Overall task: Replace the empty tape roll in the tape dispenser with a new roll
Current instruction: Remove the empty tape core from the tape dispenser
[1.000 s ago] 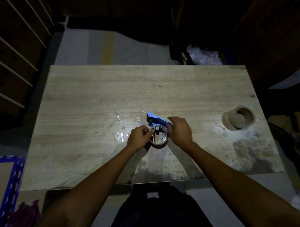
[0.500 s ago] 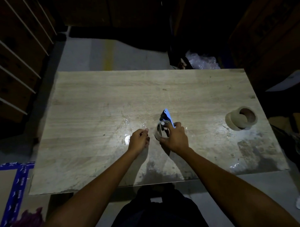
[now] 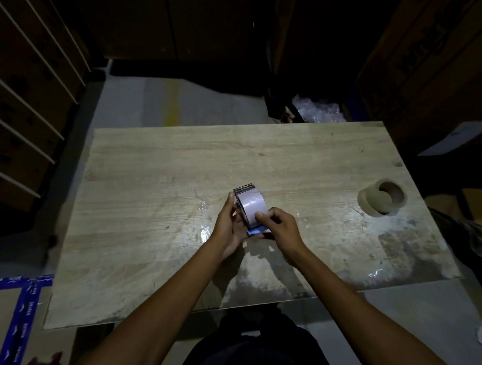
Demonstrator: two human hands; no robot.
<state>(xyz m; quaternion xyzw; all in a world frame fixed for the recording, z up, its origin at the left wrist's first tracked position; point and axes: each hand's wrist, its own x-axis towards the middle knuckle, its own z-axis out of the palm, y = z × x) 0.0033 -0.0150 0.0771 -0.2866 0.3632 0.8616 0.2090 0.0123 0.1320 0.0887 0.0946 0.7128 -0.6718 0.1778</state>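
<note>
both hands [image 3: 230, 226] [image 3: 282, 227] have fingers clamped on the tape dispenser [image 3: 250, 209] — empty core needs freeing; new roll [image 3: 382, 199] waits well apart.

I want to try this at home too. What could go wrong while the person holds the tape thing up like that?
1. The blue tape dispenser with its pale roll is lifted off the wooden table between the left hand and right hand; a loose grip might drop it.
2. The brown tape roll sits near the table's right edge and could get knocked off.
3. Dim light hides small parts.
</note>
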